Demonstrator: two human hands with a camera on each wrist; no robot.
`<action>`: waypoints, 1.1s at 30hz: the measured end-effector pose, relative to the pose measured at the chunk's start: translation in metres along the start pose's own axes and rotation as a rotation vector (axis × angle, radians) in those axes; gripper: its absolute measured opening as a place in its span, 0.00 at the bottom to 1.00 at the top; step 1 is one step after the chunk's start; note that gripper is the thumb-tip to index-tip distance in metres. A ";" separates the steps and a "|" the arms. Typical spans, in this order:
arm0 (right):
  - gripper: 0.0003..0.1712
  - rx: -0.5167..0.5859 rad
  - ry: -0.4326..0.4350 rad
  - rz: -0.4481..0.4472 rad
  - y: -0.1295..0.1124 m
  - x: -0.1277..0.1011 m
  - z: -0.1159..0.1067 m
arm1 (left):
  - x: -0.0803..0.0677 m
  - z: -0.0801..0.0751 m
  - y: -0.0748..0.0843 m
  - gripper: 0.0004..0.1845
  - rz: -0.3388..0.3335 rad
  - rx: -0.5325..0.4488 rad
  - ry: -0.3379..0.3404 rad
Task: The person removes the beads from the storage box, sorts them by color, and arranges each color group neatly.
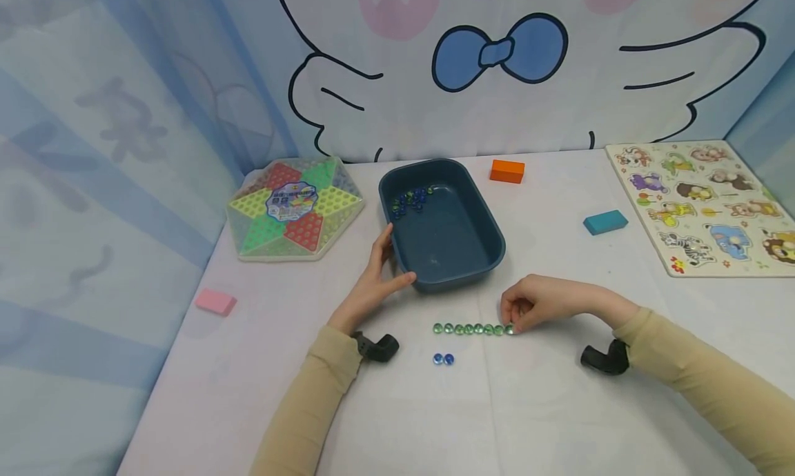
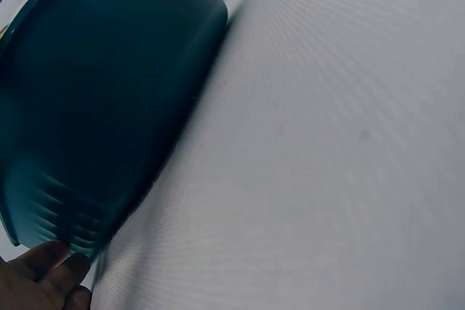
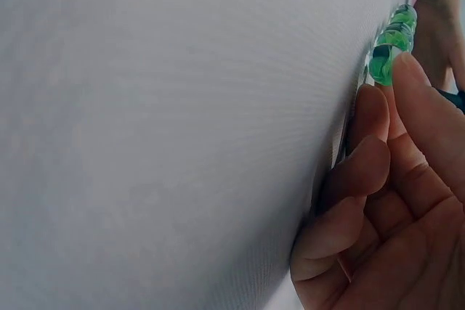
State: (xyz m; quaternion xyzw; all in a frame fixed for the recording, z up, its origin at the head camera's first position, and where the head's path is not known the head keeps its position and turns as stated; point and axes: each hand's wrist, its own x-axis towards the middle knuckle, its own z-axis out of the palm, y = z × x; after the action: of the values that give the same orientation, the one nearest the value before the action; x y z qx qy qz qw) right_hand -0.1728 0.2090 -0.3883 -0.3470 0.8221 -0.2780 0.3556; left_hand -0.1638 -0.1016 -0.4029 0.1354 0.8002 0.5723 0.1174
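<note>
Green marbles (image 1: 473, 329) are seen lined up in a neat row on the white table (image 1: 559, 421), just in front of the dark blue tub (image 1: 478, 255). The right hand (image 1: 539, 302) is set at the row's right end, fingers curled down, and the last green marble (image 1: 510, 330) is touched by the fingertips (image 3: 408, 70); in the right wrist view the fingers are seen bent against the cloth with the marble right at the tip of one, though whether it is actually pinched cannot be told. The left hand (image 1: 376, 283) is laid against the tub's near left corner, fingers fairly straight along the wall and thumb stretched along the front edge, so the tub is steadied rather than gripped. Two blue marbles (image 1: 444, 359) are placed side by side just below the row's left end. More blue marbles (image 1: 410, 200) are gathered in the tub's far left corner. Around the work, a hexagonal checkers board (image 1: 295, 209) is found to the left, a pink block (image 1: 215, 301) near the left edge, an orange block (image 1: 506, 170) and a teal block (image 1: 605, 221) behind and to the right, and an animal puzzle board (image 1: 704, 203) at far right, all well apart from the row
</note>
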 end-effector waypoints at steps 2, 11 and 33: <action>0.05 0.008 -0.002 0.011 0.000 0.001 0.000 | -0.001 0.000 0.001 0.49 0.003 -0.001 0.001; 0.06 0.019 -0.008 0.032 0.001 0.002 0.000 | 0.013 0.001 -0.031 0.49 0.023 -0.004 0.026; 0.09 -0.075 0.038 -0.065 -0.030 0.003 -0.024 | 0.013 0.001 -0.033 0.49 0.038 0.007 0.033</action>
State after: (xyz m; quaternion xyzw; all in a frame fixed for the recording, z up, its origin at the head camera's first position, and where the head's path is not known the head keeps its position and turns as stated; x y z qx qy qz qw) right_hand -0.1818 0.1933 -0.3538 -0.3812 0.8268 -0.2649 0.3177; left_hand -0.1780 -0.1067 -0.4347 0.1413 0.8013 0.5739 0.0927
